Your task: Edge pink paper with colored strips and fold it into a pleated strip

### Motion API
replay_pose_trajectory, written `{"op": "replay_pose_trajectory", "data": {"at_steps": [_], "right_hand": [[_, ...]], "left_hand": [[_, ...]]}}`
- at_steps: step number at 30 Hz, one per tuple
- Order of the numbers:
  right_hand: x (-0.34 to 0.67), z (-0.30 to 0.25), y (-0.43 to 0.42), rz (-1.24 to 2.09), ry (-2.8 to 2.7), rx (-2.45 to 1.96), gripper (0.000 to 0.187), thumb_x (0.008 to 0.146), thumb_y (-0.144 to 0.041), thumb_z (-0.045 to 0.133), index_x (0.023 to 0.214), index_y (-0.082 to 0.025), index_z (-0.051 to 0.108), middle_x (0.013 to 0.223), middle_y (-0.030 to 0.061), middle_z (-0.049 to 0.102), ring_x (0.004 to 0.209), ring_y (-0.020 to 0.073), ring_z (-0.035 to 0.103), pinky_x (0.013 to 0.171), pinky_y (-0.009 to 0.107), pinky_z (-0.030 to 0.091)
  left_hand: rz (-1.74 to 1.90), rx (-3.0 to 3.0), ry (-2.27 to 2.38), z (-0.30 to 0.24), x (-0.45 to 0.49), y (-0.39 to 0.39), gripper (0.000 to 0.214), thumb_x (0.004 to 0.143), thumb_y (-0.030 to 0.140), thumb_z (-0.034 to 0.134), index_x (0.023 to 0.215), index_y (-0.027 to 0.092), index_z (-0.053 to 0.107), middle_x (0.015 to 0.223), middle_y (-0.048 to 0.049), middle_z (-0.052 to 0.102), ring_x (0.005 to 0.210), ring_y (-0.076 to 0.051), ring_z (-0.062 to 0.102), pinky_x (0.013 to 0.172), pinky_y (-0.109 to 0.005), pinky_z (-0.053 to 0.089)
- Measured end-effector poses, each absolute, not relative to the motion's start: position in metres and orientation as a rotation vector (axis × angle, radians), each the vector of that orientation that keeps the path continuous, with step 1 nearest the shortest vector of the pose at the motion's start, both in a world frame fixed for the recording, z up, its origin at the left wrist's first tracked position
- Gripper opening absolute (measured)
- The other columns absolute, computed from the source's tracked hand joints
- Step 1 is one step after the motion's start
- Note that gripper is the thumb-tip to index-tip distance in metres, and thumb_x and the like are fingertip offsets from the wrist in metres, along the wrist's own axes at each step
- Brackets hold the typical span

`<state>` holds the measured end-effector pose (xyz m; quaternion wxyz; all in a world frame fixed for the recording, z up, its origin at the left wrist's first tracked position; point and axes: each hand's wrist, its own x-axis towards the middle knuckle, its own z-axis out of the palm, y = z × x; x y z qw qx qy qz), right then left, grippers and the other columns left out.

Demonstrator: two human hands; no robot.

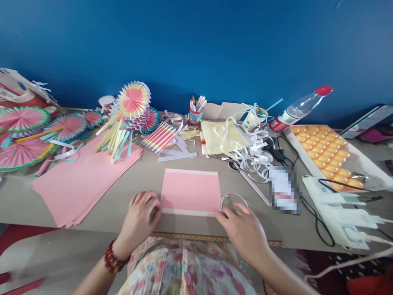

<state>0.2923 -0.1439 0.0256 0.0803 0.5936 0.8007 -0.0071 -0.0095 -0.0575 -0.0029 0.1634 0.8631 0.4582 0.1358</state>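
Note:
A pink sheet of paper lies flat on the table in front of me, with a white strip along its far edge and another white strip along its near edge. My left hand rests at the sheet's left side, fingers curled and thumb near the near-left corner; whether it pinches anything is hidden. At the near-right corner, my right hand has its fingertips closed on a thin looped white strip, which curves up beside the sheet.
Pink sheets are stacked at left, below folded paper fans. A pleated paper piece, pen cup, yellow sheets and curled white strips lie behind. Rightward are a bottle, power strip and orange-bubbled tray.

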Motion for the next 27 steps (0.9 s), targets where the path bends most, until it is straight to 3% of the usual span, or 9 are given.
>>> {"op": "replay_pose_trajectory", "data": {"at_steps": [11, 14, 17, 21, 27], "right_hand": [[0.295, 0.026, -0.137, -0.081, 2.307, 1.852, 0.018, 0.085, -0.009, 0.063, 0.091, -0.026, 0.066, 0.078, -0.0016, 0.069, 0.066, 0.0170, 0.064, 0.088, 0.038, 0.039], [0.297, 0.027, -0.135, -0.110, 2.308, 1.876, 0.016, 0.084, -0.010, 0.064, 0.091, -0.024, 0.066, 0.080, -0.0006, 0.070, 0.072, 0.0182, 0.066, 0.089, 0.037, 0.039], [0.298, 0.028, -0.132, -0.124, 2.327, 1.880, 0.013, 0.085, -0.010, 0.063, 0.089, -0.023, 0.066, 0.080, 0.0007, 0.070, 0.075, 0.0188, 0.067, 0.090, 0.037, 0.040], [0.296, 0.029, -0.131, -0.116, 2.324, 1.906, 0.013, 0.087, -0.011, 0.060, 0.090, -0.023, 0.065, 0.082, 0.0021, 0.071, 0.077, 0.0201, 0.067, 0.090, 0.038, 0.041], [0.299, 0.026, -0.137, -0.064, 2.362, 1.927, 0.012, 0.085, -0.012, 0.061, 0.089, -0.023, 0.065, 0.080, 0.0024, 0.070, 0.077, 0.0211, 0.066, 0.092, 0.039, 0.041]], "left_hand": [[0.477, 2.501, 1.391, -0.010, -0.017, -0.057, 0.001, 0.089, 0.020, 0.050, 0.089, 0.020, 0.049, 0.100, -0.0085, 0.059, 0.093, -0.025, 0.054, 0.080, -0.040, 0.042], [0.599, 2.538, 1.363, 0.000, -0.006, -0.058, 0.012, 0.091, 0.016, 0.046, 0.099, 0.019, 0.055, 0.105, -0.0102, 0.062, 0.098, -0.026, 0.055, 0.086, -0.044, 0.043], [0.632, 2.650, 0.888, 0.013, 0.026, -0.061, 0.031, 0.092, 0.011, 0.042, 0.119, 0.017, 0.055, 0.118, -0.0109, 0.063, 0.111, -0.024, 0.054, 0.102, -0.045, 0.040], [0.442, 2.775, 0.135, 0.007, 0.078, -0.063, 0.024, 0.097, 0.016, 0.045, 0.116, 0.015, 0.060, 0.121, -0.0068, 0.065, 0.112, -0.018, 0.055, 0.102, -0.031, 0.042], [0.324, 2.918, -0.023, -0.022, 0.103, -0.058, 0.028, 0.100, 0.024, 0.043, 0.122, 0.015, 0.059, 0.130, -0.0089, 0.060, 0.113, -0.019, 0.054, 0.096, -0.032, 0.043]]}}
